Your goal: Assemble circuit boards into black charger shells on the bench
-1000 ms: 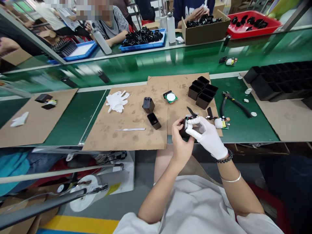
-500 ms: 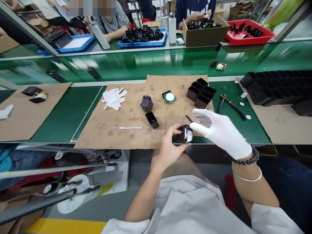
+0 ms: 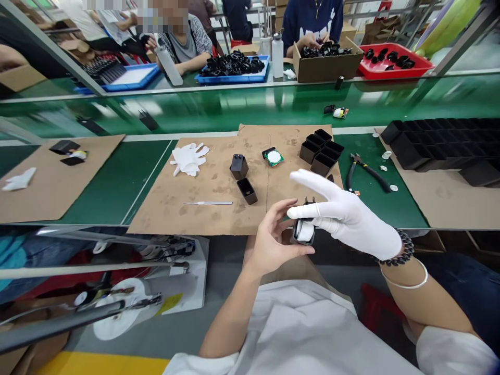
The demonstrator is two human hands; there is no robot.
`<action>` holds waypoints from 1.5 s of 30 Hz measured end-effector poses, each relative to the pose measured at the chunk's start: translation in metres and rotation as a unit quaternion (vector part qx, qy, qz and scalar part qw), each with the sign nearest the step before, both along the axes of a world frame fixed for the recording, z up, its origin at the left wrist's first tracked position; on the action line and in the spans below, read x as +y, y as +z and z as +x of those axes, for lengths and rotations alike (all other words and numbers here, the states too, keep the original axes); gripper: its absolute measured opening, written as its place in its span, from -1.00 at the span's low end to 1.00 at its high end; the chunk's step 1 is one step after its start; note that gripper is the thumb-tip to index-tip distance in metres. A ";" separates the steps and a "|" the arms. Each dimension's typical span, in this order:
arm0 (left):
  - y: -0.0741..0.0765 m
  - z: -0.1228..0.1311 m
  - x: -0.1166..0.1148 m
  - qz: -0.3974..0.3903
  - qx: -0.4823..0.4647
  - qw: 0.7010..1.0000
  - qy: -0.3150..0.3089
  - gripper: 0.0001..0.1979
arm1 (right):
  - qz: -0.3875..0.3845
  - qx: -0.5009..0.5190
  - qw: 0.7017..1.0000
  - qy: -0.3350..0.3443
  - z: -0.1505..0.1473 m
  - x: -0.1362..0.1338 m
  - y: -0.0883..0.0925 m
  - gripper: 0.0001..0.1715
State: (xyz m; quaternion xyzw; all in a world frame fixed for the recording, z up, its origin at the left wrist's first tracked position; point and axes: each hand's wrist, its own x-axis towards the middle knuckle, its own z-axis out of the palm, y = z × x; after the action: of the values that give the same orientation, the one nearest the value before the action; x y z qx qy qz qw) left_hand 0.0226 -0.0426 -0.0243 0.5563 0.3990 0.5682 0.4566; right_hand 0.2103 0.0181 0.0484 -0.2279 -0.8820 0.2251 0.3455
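My bare left hand (image 3: 273,237) grips a small black charger housing (image 3: 302,232) with a white part showing inside it, held just off the bench's near edge. My gloved right hand (image 3: 344,213) lies over the housing's top with its fingers stretched out, the lower fingers touching the housing. On the cardboard mat (image 3: 203,203) ahead lie another black housing (image 3: 238,166), an open black shell (image 3: 247,190), a green circuit board with a white disc (image 3: 273,156), tweezers (image 3: 208,203) and a spare white glove (image 3: 189,159).
A cluster of black shells (image 3: 321,151) stands at the mat's far right, pliers (image 3: 367,169) beside it. Black trays (image 3: 441,143) fill the right. A green conveyor (image 3: 234,107) runs beyond, with other people, blue bins and a red bin behind.
My right hand opened away from the housing, then came back over its top. My left hand brought the housing nearer to me, off the bench edge.
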 end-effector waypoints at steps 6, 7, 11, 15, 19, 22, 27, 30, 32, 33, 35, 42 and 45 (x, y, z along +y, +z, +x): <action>-0.004 0.007 -0.003 0.027 0.031 0.998 0.037 -0.21 | 0.028 -0.027 0.990 -0.133 0.008 -0.020 -0.011 -0.59; -0.006 0.009 -0.002 0.040 0.050 0.997 0.052 -0.25 | 0.035 -0.022 0.987 -0.152 0.007 -0.025 -0.013 -0.58; -0.021 0.018 0.006 0.100 0.155 0.973 0.142 -0.44 | 0.007 -0.015 0.975 -0.220 -0.006 -0.042 -0.026 -0.62; -0.037 0.030 0.021 0.199 0.235 0.933 0.188 -0.47 | -0.053 0.041 0.940 -0.336 -0.024 -0.036 -0.051 -0.61; -0.044 0.040 0.035 0.195 0.227 0.936 0.185 -0.52 | -0.108 0.153 0.914 -0.360 -0.032 -0.022 -0.072 -0.77; -0.044 0.045 0.041 0.153 0.179 0.953 0.191 -0.53 | -0.116 0.217 0.916 -0.317 -0.033 -0.019 -0.081 -0.84; -0.049 0.052 0.048 0.101 0.115 0.969 0.193 -0.53 | -0.051 0.175 0.927 -0.327 -0.036 -0.021 -0.096 -0.74; -0.051 0.051 0.051 0.066 0.110 0.976 0.177 -0.53 | -0.002 0.147 0.933 -0.330 -0.036 -0.018 -0.101 -0.70; -0.051 0.050 0.053 0.053 0.114 0.978 0.169 -0.55 | 0.022 0.134 0.937 -0.322 -0.035 -0.014 -0.102 -0.68; -0.050 0.050 0.054 0.049 0.116 0.978 0.167 -0.55 | 0.027 0.128 0.940 -0.314 -0.034 -0.012 -0.102 -0.67; -0.050 0.049 0.056 0.041 0.121 0.977 0.171 -0.56 | 0.028 0.116 0.947 -0.300 -0.032 -0.008 -0.102 -0.65; -0.050 0.049 0.056 0.042 0.153 0.972 0.173 -0.54 | -0.007 0.066 0.956 -0.287 -0.027 -0.007 -0.101 -0.68; -0.048 0.040 0.053 0.048 0.200 0.969 0.137 -0.53 | -0.001 0.045 0.948 -0.314 -0.030 -0.006 -0.104 -0.65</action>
State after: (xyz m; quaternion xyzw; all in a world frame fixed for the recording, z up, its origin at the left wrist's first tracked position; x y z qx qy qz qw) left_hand 0.0621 0.0103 -0.0719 0.6200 0.5267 0.5211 0.2581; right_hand 0.1807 0.0120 -0.0554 -0.4832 -0.7493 0.1160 0.4377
